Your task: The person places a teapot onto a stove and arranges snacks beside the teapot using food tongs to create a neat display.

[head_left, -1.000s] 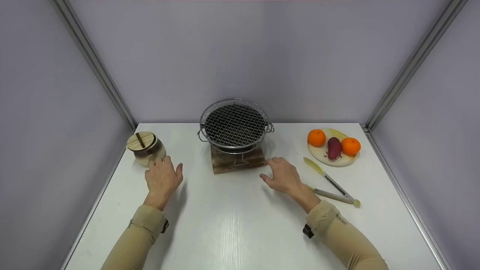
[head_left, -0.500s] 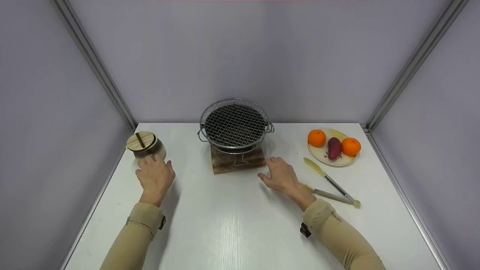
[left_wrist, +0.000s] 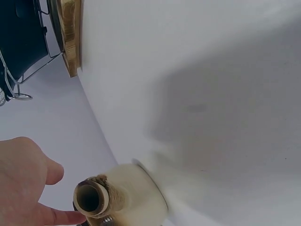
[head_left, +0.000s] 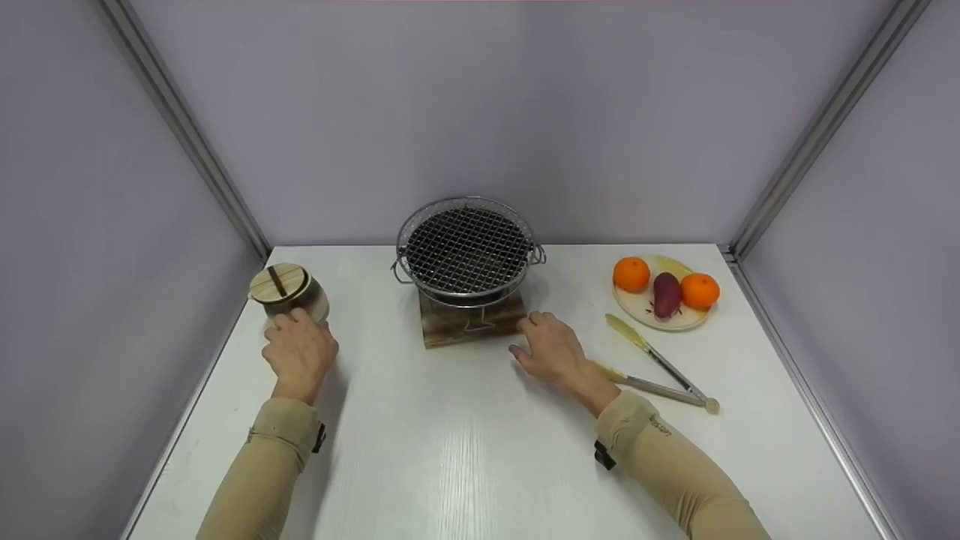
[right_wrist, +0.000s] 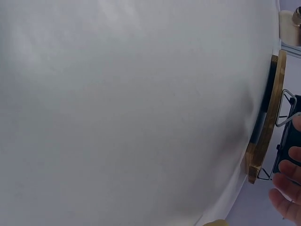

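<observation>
A clay pot (head_left: 316,300) with a round wooden lid (head_left: 277,283) stands at the far left of the white table. Its hollow side handle (left_wrist: 91,197), bound with cord, points toward the person. My left hand (head_left: 300,351) is right at this handle; in the left wrist view one finger reaches its side while the thumb stays apart from it. My right hand (head_left: 553,349) hovers with loosely bent fingers by the right front corner of a wooden base (head_left: 472,322). On that base sits a small round grill (head_left: 469,251) with wire mesh and side handles. The right hand holds nothing.
A pair of tongs (head_left: 667,360) lies spread on the right, partly behind the right wrist. Behind it, a plate (head_left: 630,304) bears two oranges (head_left: 631,274) and a purple sweet potato (head_left: 666,295). Grey walls close off the table's back and sides.
My left hand has moved left to the pot's handle, its thumb drawing in. My right hand has shifted slightly left. The pot, grill, plate and tongs have stayed in place.
</observation>
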Tool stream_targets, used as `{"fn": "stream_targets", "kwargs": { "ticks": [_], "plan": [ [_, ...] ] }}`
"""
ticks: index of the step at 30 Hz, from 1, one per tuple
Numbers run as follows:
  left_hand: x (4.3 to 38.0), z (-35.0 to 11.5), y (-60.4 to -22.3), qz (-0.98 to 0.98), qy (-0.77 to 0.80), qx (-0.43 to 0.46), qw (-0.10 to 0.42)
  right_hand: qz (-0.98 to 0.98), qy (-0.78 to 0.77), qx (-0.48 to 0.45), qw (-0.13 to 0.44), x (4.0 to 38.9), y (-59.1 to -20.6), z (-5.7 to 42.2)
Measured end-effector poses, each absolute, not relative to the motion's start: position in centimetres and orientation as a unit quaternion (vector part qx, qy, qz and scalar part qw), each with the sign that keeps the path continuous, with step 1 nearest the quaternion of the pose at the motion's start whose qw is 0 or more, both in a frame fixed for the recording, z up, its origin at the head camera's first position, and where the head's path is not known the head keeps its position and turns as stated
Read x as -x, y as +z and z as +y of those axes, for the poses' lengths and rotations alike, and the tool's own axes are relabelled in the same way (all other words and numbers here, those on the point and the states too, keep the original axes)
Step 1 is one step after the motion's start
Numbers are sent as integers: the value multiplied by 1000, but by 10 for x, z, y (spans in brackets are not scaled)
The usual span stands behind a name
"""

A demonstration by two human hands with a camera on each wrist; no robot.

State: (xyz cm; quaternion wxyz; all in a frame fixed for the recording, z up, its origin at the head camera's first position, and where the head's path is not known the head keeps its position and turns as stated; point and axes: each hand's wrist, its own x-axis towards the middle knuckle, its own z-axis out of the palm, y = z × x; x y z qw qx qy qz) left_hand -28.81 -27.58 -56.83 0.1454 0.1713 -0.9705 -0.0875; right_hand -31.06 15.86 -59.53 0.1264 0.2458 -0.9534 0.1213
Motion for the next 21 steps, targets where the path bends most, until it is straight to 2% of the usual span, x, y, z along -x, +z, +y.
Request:
{"fn": "stream_targets", "kwargs": {
  "ticks": [21],
  "plan": [
    [298,-290,-564,-968,-114,-210,72,-961,84,-251,80,332,-602,145]
  ]
}}
